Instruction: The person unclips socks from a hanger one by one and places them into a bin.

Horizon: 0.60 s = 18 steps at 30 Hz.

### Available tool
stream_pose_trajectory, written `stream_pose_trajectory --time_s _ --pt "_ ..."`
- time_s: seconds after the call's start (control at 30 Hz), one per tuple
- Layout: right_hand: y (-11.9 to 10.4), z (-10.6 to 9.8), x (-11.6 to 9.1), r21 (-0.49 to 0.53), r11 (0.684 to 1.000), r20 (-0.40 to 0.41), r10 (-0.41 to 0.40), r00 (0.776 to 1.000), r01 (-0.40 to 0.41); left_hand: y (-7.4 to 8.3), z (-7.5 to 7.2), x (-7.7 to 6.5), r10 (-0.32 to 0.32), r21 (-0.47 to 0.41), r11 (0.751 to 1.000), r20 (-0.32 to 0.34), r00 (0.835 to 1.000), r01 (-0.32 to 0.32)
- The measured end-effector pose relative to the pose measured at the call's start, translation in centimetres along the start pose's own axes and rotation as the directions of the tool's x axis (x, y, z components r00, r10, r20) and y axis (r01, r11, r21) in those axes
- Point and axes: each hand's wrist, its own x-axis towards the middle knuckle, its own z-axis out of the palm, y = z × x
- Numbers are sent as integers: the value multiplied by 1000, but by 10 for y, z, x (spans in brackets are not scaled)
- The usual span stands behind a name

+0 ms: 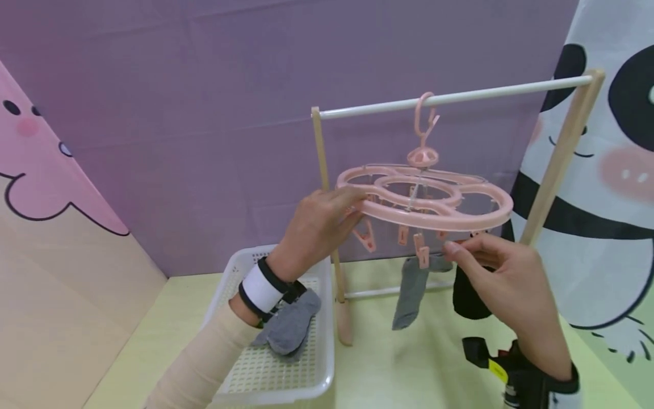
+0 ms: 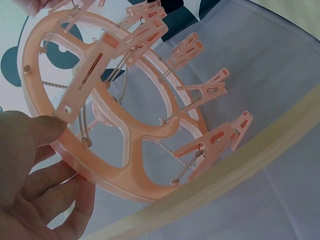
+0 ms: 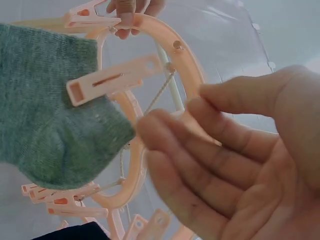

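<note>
The pink hanger (image 1: 409, 218) hangs on the white bar (image 1: 490, 96), and my left hand (image 1: 318, 224) grips its rim. My right hand (image 1: 516, 281), fingers loosely bent, holds nothing; it is just beside the grey sock (image 1: 410, 295), which hangs from a peg (image 1: 423, 257).

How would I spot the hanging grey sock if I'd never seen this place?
Find the wooden rack topped by a white bar, from which a pink hanger hangs. Under that hanger, a pink clip pinches the grey sock. It dangles, unlike the grey fabric lying in the white basket, and its colour separates it from the black cloth nearby.
</note>
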Motion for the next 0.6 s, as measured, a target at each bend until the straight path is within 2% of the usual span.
stream_pose_trajectory --time_s 0.1,0.2,0.3,0.4,0.5,0.6 --pt "1 2 3 -15 1000 107 26 994 -25 -3 -2 1 -13 -48 999 15 1000 14" --pt "0 6 7 -20 999 211 51 976 -48 -9 -2 1 -30 -97 995 27 999 33" --pt "-1 14 11 18 999 274 24 961 -30 -15 -1 0 -57 -144 988 42 997 63" --pt "1 24 16 133 990 292 -82 953 45 -21 0 -2 -88 -209 973 51 995 97" --pt "6 35 18 255 960 286 -185 940 112 -27 1 -5 -131 -279 949 67 989 144" --pt "8 44 17 306 943 271 -216 938 129 -31 3 -8 -177 -315 928 95 980 199"
